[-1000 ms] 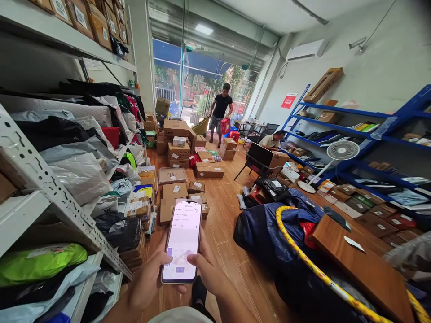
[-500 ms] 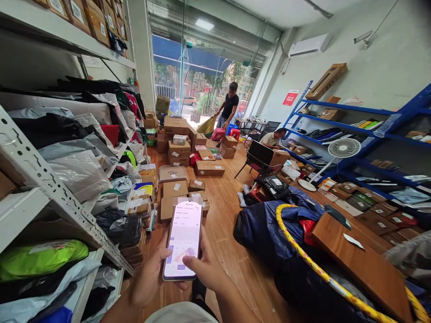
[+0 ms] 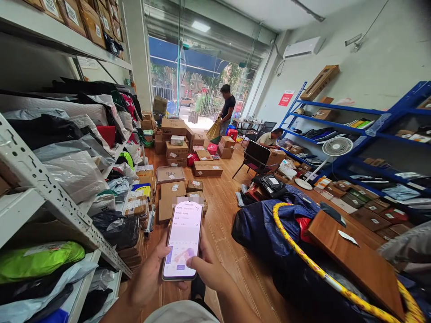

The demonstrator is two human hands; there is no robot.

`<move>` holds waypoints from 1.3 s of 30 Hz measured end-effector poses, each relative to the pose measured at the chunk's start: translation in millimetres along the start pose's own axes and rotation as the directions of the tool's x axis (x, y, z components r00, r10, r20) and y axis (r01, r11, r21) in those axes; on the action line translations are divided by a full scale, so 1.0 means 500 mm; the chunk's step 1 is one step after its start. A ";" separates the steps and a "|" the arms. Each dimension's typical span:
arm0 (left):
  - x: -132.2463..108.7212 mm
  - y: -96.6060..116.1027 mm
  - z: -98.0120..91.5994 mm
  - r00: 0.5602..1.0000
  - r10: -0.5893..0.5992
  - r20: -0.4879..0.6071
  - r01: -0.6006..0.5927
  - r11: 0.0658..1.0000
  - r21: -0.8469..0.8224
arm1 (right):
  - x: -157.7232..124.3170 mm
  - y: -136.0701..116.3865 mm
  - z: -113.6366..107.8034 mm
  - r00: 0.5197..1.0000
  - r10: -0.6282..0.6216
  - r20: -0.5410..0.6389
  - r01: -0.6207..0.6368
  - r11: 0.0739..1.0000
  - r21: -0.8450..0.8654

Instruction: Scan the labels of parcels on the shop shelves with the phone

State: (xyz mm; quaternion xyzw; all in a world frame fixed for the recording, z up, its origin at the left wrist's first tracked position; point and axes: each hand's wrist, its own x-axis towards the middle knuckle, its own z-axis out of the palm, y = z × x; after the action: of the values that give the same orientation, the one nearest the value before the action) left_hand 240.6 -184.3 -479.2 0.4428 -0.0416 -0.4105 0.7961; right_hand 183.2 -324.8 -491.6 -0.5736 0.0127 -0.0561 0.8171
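Note:
A smartphone point(image 3: 183, 233) with a lit pinkish-white screen is held upright low in the middle of the view. My left hand point(image 3: 148, 273) wraps round its left edge and underside, fingers curled behind it. My right hand point(image 3: 210, 269) cups the right edge, and its thumb lies on the lower part of the screen. Both forearms come up from the bottom edge. Behind the phone, cardboard parcels point(image 3: 173, 190) lie on the wooden floor.
Grey metal shelving point(image 3: 50, 193) packed with bagged parcels lines the left. Blue shelving point(image 3: 370, 148), a white fan point(image 3: 333, 150), a dark blue sack point(image 3: 269, 229) and a wooden board point(image 3: 357, 260) fill the right. One person sweeps by the doorway point(image 3: 226, 110); another sits at right point(image 3: 272, 138).
My hands and the phone have stayed nearly still while the view shifted slightly. The person by the doorway has moved from carrying something red to standing with a broom.

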 end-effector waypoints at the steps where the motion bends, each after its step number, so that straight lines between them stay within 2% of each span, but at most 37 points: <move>1: 0.000 -0.002 -0.001 1.000 0.002 -0.003 -0.002 1.000 -0.001 | 0.000 0.002 0.000 1.000 -0.005 -0.004 0.005 1.000 -0.009; 5: -0.001 -0.009 -0.005 1.000 0.010 -0.006 -0.010 0.999 -0.050 | -0.002 0.007 0.005 0.999 -0.034 0.005 0.034 0.999 -0.042; 11: -0.003 -0.007 -0.019 0.998 -0.025 0.058 0.028 0.998 -0.063 | -0.006 0.006 0.006 0.999 -0.028 -0.031 0.027 0.999 -0.040; 17: -0.009 0.000 -0.007 0.999 -0.006 0.044 0.006 1.000 -0.004 | -0.004 0.003 0.009 0.999 -0.026 -0.018 0.026 0.999 -0.040; 23: -0.006 0.002 -0.004 1.000 -0.006 0.026 0.007 0.999 -0.043 | -0.002 -0.001 0.012 0.999 -0.050 -0.017 0.049 0.997 -0.057; 30: -0.002 0.003 -0.013 0.996 -0.027 0.086 0.029 0.999 -0.024 | 0.001 0.003 0.010 0.998 -0.051 -0.030 0.050 0.998 -0.043; 39: -0.001 0.002 -0.007 0.999 -0.015 0.044 0.017 0.999 -0.034 | 0.001 -0.006 0.007 0.999 -0.027 -0.033 0.026 0.999 -0.021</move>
State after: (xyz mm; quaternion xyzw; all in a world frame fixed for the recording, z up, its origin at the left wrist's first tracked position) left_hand 242.5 -181.4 -480.7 0.4202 -0.0486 -0.4272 0.7991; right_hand 183.7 -322.4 -487.8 -0.5811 0.0195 -0.0763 0.8100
